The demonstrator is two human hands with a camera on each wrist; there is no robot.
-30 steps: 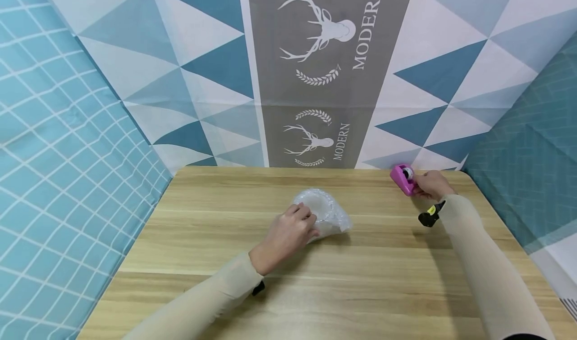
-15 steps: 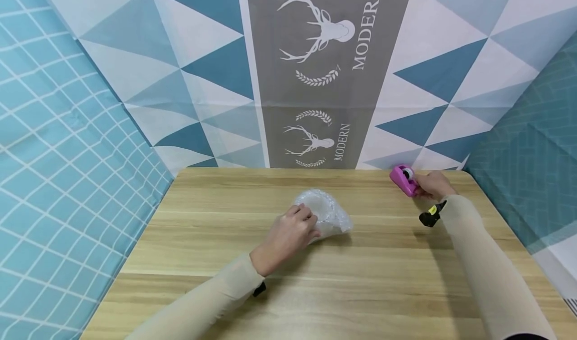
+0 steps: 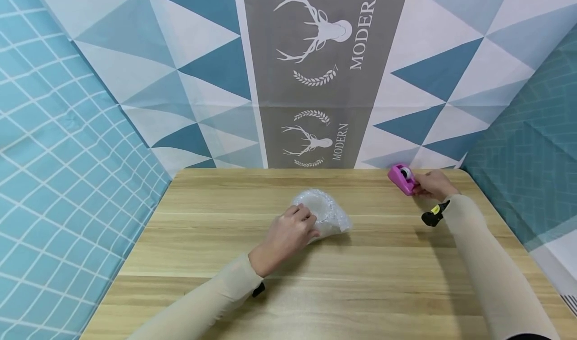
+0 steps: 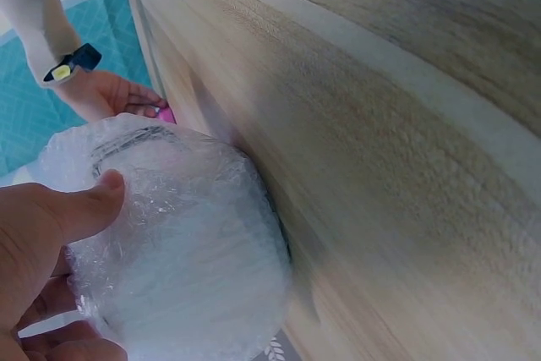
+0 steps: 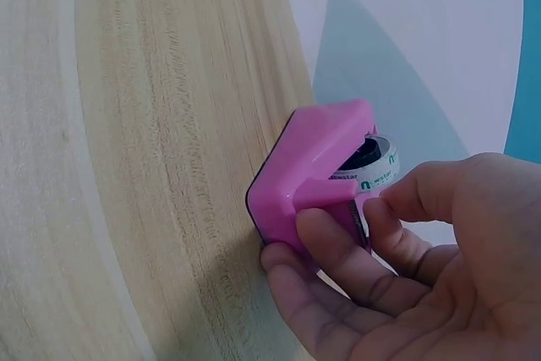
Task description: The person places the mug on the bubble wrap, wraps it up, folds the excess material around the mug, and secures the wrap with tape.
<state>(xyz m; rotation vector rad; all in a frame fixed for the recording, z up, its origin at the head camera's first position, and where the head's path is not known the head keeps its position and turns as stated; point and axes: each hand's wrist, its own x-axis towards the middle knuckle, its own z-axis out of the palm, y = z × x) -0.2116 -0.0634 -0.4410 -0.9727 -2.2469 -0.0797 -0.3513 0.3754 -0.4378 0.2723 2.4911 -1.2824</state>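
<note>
My left hand (image 3: 288, 230) grips a round bundle of clear bubble wrap (image 3: 331, 212) near the middle of the table. In the left wrist view the thumb lies across the wrap (image 4: 194, 243), with the other fingers curled at its near side. What the wrap encloses is hidden. At the far right, my right hand (image 3: 434, 185) is at a pink tape dispenser (image 3: 402, 180). The right wrist view shows thumb and forefinger pinched together beside its cutter, while two other fingers touch the pink body (image 5: 313, 158). A tape roll (image 5: 380, 166) sits in the dispenser.
The wooden table (image 3: 216, 195) meets a patterned backdrop (image 3: 311, 89) along its far edge. A blue checked cloth (image 3: 67, 154) hangs at the left, and a teal cloth (image 3: 527, 154) at the right.
Both hands stay almost where they were, the left on the bubble wrap and the right at the tape dispenser. The head view has shifted very slightly.
</note>
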